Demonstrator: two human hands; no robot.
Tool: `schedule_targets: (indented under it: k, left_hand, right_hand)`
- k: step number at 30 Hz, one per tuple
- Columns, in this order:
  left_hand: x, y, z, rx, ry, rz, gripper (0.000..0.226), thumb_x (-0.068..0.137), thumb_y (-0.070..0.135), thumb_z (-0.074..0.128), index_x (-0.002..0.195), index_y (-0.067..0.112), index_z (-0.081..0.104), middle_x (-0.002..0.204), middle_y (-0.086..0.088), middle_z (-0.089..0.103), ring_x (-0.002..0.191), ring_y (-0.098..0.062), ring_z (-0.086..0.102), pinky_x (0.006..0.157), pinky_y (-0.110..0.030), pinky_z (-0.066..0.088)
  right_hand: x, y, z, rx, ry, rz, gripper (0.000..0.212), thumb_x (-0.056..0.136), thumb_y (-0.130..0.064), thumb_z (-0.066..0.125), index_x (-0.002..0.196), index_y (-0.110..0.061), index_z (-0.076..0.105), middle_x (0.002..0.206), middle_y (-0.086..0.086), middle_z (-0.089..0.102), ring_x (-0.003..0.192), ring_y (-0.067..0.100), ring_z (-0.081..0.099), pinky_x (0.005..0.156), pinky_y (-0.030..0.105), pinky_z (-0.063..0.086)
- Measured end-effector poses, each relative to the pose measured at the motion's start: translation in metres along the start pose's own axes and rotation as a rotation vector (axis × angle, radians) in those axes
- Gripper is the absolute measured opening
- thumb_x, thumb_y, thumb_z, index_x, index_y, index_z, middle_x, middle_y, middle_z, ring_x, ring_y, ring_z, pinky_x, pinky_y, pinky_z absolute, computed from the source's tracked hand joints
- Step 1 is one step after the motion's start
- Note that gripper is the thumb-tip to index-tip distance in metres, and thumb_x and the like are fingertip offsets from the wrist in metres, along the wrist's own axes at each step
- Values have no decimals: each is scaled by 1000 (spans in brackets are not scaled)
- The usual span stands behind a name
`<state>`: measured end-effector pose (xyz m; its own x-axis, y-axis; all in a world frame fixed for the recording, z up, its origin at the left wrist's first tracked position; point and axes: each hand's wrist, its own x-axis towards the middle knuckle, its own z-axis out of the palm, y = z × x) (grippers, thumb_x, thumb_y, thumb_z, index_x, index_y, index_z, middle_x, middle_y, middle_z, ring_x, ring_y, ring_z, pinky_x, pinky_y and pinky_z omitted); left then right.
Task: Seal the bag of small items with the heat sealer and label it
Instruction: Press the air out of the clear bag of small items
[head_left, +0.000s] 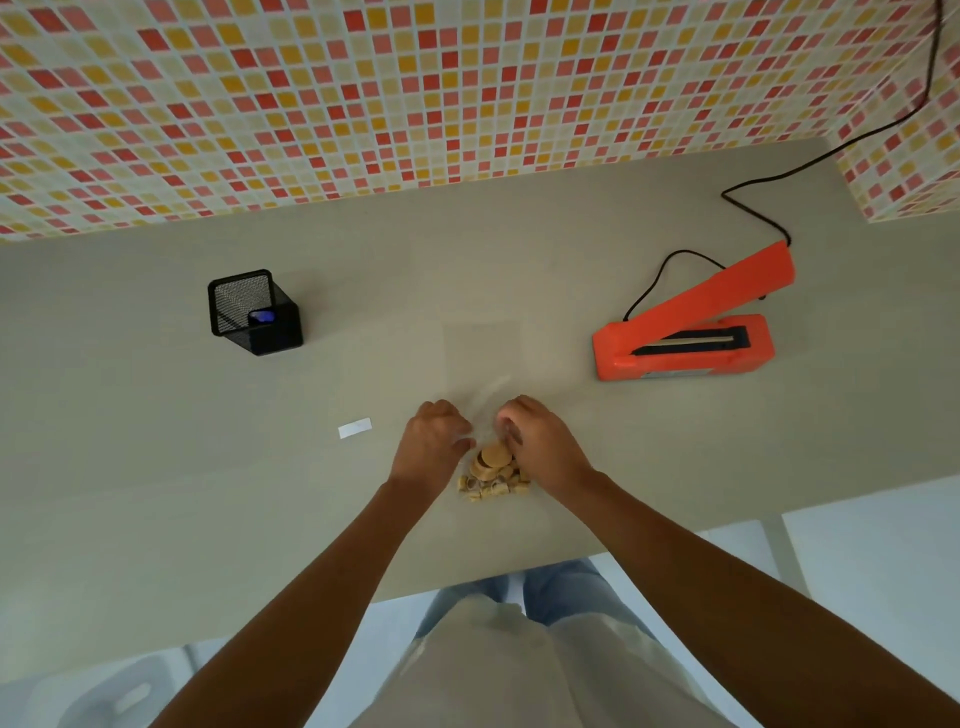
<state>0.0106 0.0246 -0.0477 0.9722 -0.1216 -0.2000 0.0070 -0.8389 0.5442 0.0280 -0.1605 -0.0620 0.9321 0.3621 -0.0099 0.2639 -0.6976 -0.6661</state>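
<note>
A clear plastic bag (487, 415) holding several small wooden pieces (492, 474) lies on the beige table (156, 467) near its front edge. My left hand (431, 441) grips the bag's left side and my right hand (540, 441) grips its right side, fingers curled, just above the pieces. The orange heat sealer (685, 338) stands at the right with its arm raised. A small white label (355, 428) lies flat to the left of my left hand.
A black mesh pen holder (254, 312) stands at the back left with a dark item inside. The sealer's black cord (779, 176) runs up the tiled wall (363, 93). Another clear sheet (480, 348) lies behind the bag.
</note>
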Motion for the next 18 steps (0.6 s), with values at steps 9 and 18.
schedule_targets:
  k: [9,18]
  left_hand:
    - [0,1,1,-75,12,-123,15,82,21,78,95,13,79,92,-5,71,81,-23,66,72,-27,46]
    - [-21,16,16,-67,-14,168,26,96,35,58,92,18,76,88,0,74,82,-17,64,73,-29,53]
  right_hand:
    - [17,0,3,748,-141,431,10,93,-7,66,90,-7,76,89,10,79,87,20,76,83,29,59]
    - [26,2,-5,1049,-261,622,54,110,-30,33,105,9,70,98,22,76,94,26,75,86,29,60]
